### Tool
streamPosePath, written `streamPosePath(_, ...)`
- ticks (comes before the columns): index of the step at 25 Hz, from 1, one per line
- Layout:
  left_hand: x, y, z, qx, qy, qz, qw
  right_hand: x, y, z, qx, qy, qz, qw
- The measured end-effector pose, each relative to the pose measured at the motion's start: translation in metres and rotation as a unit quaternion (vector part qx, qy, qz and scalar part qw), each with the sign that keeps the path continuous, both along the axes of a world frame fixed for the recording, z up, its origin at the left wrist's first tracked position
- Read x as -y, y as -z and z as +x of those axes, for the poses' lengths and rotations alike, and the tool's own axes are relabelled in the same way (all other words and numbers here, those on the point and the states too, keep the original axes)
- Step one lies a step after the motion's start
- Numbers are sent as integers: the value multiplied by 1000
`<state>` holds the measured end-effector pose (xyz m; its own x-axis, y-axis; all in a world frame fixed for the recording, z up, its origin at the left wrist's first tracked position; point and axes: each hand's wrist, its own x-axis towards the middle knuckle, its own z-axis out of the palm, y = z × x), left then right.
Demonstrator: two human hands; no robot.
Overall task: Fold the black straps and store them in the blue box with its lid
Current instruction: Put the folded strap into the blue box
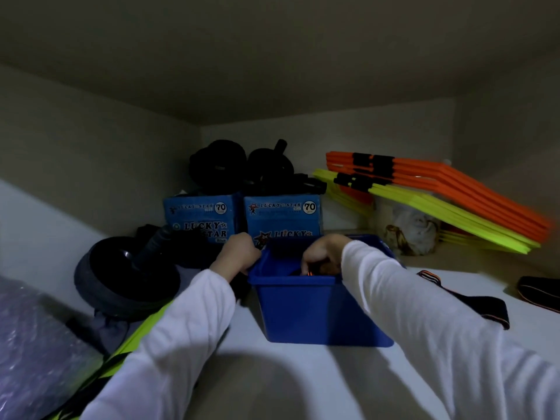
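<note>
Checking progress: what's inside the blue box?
In the blue box, the right hand reaches onto a dark strap with orange trim; hand and walls hide the rest.

Two blue cardboard boxes (pixel 242 219) printed "Lucky Star" stand side by side at the back of a white shelf (pixel 303 374), in a dim corner. Black gear (pixel 242 165) is piled on top of them; its exact shapes are hard to make out. To the left, a dark wheel with a handle (pixel 127 274) sticking out of its hub rests on the shelf. In the near left corner lies a sheet of bubble wrap (pixel 33 344), with a lime-green strip (pixel 130 344) beside it. To the right, a stack of orange and yellow flat bars (pixel 439 195) leans tilted over a pale patterned bag (pixel 409 231).
</note>
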<state>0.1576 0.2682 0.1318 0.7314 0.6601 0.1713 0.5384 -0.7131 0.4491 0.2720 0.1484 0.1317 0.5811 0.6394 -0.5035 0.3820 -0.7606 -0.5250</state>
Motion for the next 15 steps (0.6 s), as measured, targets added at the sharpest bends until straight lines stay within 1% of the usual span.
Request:
streamPosePath(2, -2, 3, 1, 6, 2, -4, 1000, -2, 4, -3, 7, -8, -8, 1000)
streamPosePath(5, 0, 2, -1, -19, 5, -3, 1000, -2, 4, -9, 31, -23, -18, 999)
streamPosePath(8, 4, -1, -2, -42, 5, 3, 999, 3, 2, -13, 67, -63, -62, 994)
streamPosePath(11, 6, -3, -1, -46, 0, 2, 999, 6, -1, -15, 98, -78, -98, 987)
streamPosePath(13, 7, -4, -1, -38, 1, -16, 999, 5, 1, -16, 137, -69, -103, 983)
streamPosePath(15, 9, -3, -2, -30, 0, -21, 999, 5, 5, -17, 201, -45, -73, 976)
